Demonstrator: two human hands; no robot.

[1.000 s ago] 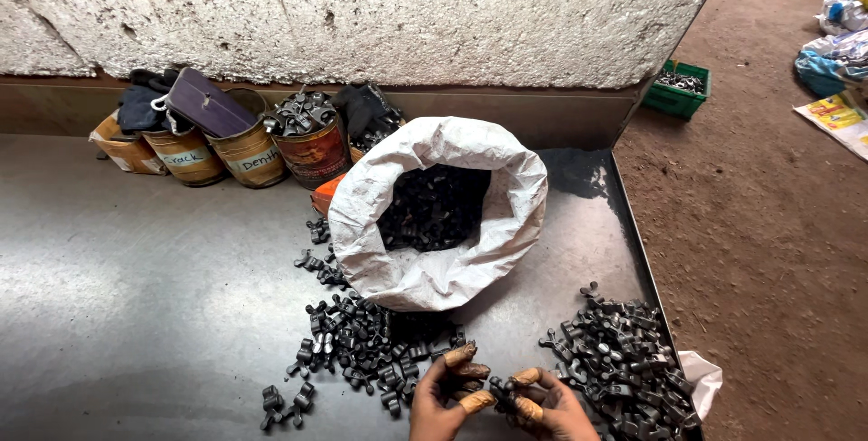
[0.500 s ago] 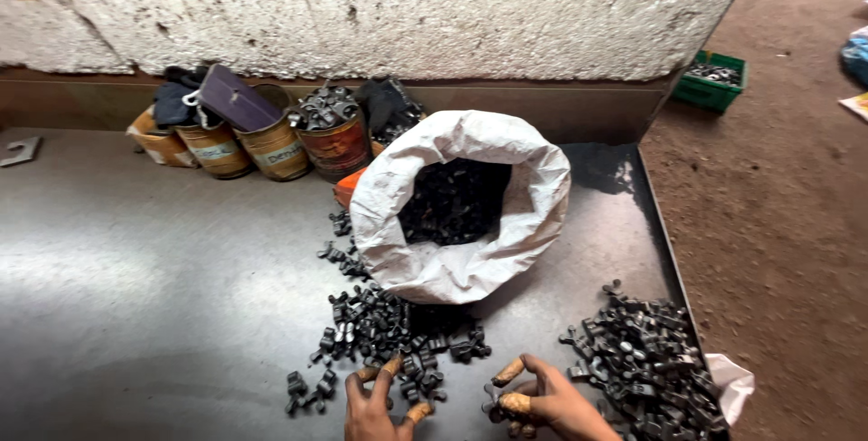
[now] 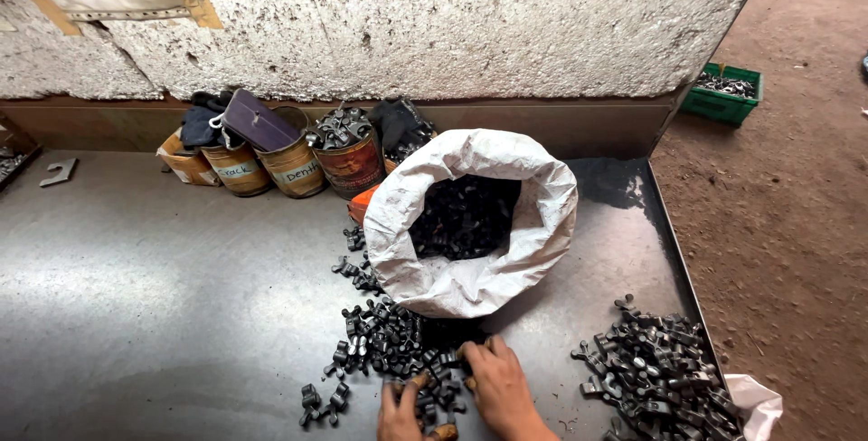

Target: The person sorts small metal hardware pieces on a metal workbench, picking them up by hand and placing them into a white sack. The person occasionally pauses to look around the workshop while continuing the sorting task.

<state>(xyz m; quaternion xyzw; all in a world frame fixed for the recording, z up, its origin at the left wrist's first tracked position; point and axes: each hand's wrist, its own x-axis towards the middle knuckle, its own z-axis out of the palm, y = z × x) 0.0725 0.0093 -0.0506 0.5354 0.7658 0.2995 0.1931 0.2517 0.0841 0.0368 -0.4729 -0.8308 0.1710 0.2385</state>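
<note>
Both hands are low at the near edge of the worktop [image 3: 136, 314], down in the small black metal parts [image 3: 389, 346]. My left hand [image 3: 400, 412] lies flat on the loose pile with its fingers spread, and it does not look closed on a part. My right hand [image 3: 499, 387] rests on the same pile, just beside the left one, with its fingers curled down into the parts. I think it may have 1 or 2 parts under the fingers, but the view cuts off there and I cannot tell for sure.

The loose pile sits right in front of the white sack [image 3: 475, 224] and trails back along its left side. The sack lies tipped toward me, wide open, and it has lots of the same black parts inside. Off to my right, well apart from my hands, there is a second heap of parts [image 3: 655, 373], and it looks bigger than the pile I am touching. A bit of white bag [image 3: 755, 400] peeks out beside it.

So I judge the job is only partly done: 1 good heap is set aside, but the pile under my hands and most of the sack are left.

At the back, by the wall, stand 4 tins [image 3: 298, 165].
</note>
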